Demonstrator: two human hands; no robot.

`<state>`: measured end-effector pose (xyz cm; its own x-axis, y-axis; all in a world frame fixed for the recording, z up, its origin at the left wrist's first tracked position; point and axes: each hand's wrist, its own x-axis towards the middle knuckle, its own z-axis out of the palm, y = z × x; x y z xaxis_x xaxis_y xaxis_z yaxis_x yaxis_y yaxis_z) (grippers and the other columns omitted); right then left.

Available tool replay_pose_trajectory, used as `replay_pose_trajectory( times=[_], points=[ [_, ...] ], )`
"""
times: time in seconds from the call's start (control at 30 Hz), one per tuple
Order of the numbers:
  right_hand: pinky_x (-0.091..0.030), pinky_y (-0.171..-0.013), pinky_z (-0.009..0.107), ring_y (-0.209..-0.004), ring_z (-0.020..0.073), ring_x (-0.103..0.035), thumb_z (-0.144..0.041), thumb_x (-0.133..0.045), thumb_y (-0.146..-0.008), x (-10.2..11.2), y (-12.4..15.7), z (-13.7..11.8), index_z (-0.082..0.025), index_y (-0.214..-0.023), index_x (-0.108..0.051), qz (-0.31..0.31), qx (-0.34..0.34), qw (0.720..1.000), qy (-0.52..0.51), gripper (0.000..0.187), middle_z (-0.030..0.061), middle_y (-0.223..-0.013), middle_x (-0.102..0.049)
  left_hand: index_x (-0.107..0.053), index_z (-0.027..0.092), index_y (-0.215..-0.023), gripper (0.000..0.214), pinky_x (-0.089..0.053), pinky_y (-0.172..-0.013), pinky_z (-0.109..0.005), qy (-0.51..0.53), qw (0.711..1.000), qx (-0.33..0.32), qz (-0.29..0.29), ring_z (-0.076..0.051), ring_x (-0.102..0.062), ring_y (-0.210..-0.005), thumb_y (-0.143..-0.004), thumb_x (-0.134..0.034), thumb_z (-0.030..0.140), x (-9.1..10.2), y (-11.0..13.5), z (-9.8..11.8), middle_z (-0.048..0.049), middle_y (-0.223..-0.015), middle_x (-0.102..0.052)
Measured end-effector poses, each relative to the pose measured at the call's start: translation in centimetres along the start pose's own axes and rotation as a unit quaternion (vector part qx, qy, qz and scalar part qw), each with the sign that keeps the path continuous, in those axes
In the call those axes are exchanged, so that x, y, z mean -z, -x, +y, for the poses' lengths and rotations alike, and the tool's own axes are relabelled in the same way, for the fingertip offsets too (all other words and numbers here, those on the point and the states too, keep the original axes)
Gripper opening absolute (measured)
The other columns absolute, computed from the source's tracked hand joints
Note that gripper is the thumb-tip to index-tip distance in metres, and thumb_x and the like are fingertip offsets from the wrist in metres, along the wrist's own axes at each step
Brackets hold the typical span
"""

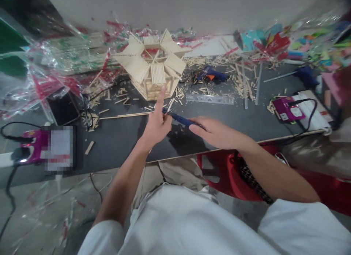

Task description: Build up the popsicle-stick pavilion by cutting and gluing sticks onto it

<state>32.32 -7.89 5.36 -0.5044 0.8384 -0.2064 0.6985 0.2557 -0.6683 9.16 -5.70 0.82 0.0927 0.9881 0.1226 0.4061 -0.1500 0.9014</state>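
Note:
My left hand (157,125) is over the middle of the dark table, its index finger stretched forward. The other fingers are curled in, pinching thin wooden sticks (128,115) that reach out to the left. My right hand (212,131) is wrapped round a slim dark blue cutter (181,119). The cutter's tip is at the left hand's fingers, by the sticks; its exact contact is hidden. Just beyond the left fingertip stands a model house built of wooden sticks (158,74), with pointed panels flaring outward around its top.
Cut stick pieces (124,98) litter the table (227,125). A blue glue gun (215,74) and a clear ruler (210,98) lie beyond my right hand. Purple power adapters (287,109) with cables stand at both sides. Plastic wrappers (82,50) pile up at the back left.

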Motion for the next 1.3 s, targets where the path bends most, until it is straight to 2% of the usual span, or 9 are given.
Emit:
replay_pose_trajectory(
  times=[0.1, 0.2, 0.33, 0.43, 0.5, 0.6, 0.83, 1.07, 1.3],
  points=[
    [-0.053, -0.102, 0.046, -0.116, 0.0313, -0.07, -0.051, -0.038, -0.111, 0.1, -0.1, -0.2, -0.018, -0.128, -0.074, -0.009, 0.0, 1.0, 0.01, 0.052, 0.016, -0.121, -0.078, -0.038, 0.022, -0.168, 0.083, -0.059, -0.07, -0.029, 0.018, 0.998, -0.014, -0.065, -0.016, -0.064, -0.051, -0.087, -0.049, 0.011, 0.2, -0.1, 0.4, 0.0061, -0.061, -0.062],
    [-0.053, -0.102, 0.046, -0.116, 0.0316, -0.071, -0.053, -0.037, -0.111, 0.4, 0.0, -0.6, -0.02, -0.117, -0.075, -0.015, -0.003, 1.0, 0.004, 0.051, 0.0142, -0.115, -0.078, -0.043, 0.023, -0.166, 0.082, -0.058, -0.067, -0.028, 0.019, 0.998, -0.016, -0.061, -0.015, -0.064, -0.051, -0.085, -0.05, 0.011, 0.2, -0.1, 0.4, 0.0059, -0.062, -0.063],
    [-0.052, -0.105, 0.045, -0.12, 0.0311, -0.069, -0.054, -0.036, -0.111, 0.5, -0.1, -0.8, -0.021, -0.12, -0.072, -0.02, -0.003, 1.0, 0.007, 0.05, 0.0138, -0.117, -0.077, -0.047, 0.026, -0.164, 0.081, -0.059, -0.066, -0.029, 0.047, 0.996, -0.002, -0.071, -0.015, -0.064, -0.051, -0.084, -0.053, 0.011, 0.2, -0.1, 0.4, 0.0047, -0.065, -0.064],
    [-0.053, -0.103, 0.044, -0.121, 0.031, -0.068, -0.056, -0.033, -0.112, 0.4, -0.1, -0.8, -0.022, -0.118, -0.072, -0.022, 0.002, 1.0, 0.011, 0.052, 0.0135, -0.118, -0.076, -0.047, 0.028, -0.164, 0.081, -0.059, -0.063, -0.028, 0.082, 0.994, 0.022, -0.074, -0.014, -0.065, -0.052, -0.085, -0.052, 0.012, 0.4, -0.2, 0.6, 0.0021, -0.076, -0.069],
    [-0.053, -0.101, 0.044, -0.119, 0.0315, -0.068, -0.058, -0.032, -0.112, 0.3, -0.2, -0.8, -0.022, -0.115, -0.072, -0.021, 0.007, 1.0, 0.015, 0.054, 0.0143, -0.117, -0.075, -0.044, 0.027, -0.166, 0.083, -0.058, -0.06, -0.028, 0.104, 0.992, 0.032, -0.069, -0.013, -0.065, -0.051, -0.084, -0.051, 0.012, 0.4, -0.3, 0.7, 0.0018, -0.08, -0.069],
    [-0.053, -0.101, 0.045, -0.118, 0.0324, -0.068, -0.059, -0.031, -0.112, 0.0, -0.2, -0.7, -0.02, -0.118, -0.072, -0.01, 0.013, 1.0, 0.019, 0.057, 0.0159, -0.12, -0.074, -0.034, 0.025, -0.171, 0.09, -0.058, -0.06, -0.027, 0.127, 0.988, 0.03, -0.077, -0.013, -0.065, -0.049, -0.084, -0.051, 0.012, 0.5, -0.4, 0.5, 0.0048, -0.072, -0.065],
    [-0.05, -0.112, 0.048, -0.126, 0.0337, -0.066, -0.057, -0.03, -0.113, -0.7, 0.0, 0.1, -0.009, -0.145, -0.063, -0.002, 0.039, 0.999, 0.022, 0.066, 0.0217, -0.127, -0.072, -0.002, 0.016, -0.177, 0.102, -0.056, -0.057, -0.025, 0.18, 0.977, -0.022, -0.112, -0.015, -0.063, -0.046, -0.088, -0.052, 0.012, 0.4, -0.6, -0.6, 0.0102, -0.057, -0.057],
    [-0.048, -0.114, 0.044, -0.128, 0.0323, -0.066, -0.054, -0.031, -0.113, -0.7, -0.5, 0.5, -0.006, -0.147, -0.064, 0.003, 0.04, 0.999, 0.036, 0.068, 0.022, -0.129, -0.071, -0.002, 0.015, -0.177, 0.101, -0.055, -0.059, -0.026, 0.166, 0.98, -0.016, -0.111, -0.015, -0.063, -0.048, -0.09, -0.055, 0.017, 0.5, -0.6, -0.9, 0.0107, -0.056, -0.058],
    [-0.048, -0.108, 0.043, -0.119, 0.0329, -0.068, -0.047, -0.032, -0.113, -1.1, -1.2, 0.2, -0.008, -0.129, -0.073, 0.021, 0.024, 0.997, 0.072, 0.059, 0.0216, -0.121, -0.073, 0.0, 0.016, -0.177, 0.102, -0.055, -0.06, -0.028, 0.144, 0.985, 0.013, -0.096, -0.016, -0.062, -0.049, -0.09, -0.054, 0.02, 0.3, -1.2, -0.7, 0.0087, -0.062, -0.059]
  ],
)
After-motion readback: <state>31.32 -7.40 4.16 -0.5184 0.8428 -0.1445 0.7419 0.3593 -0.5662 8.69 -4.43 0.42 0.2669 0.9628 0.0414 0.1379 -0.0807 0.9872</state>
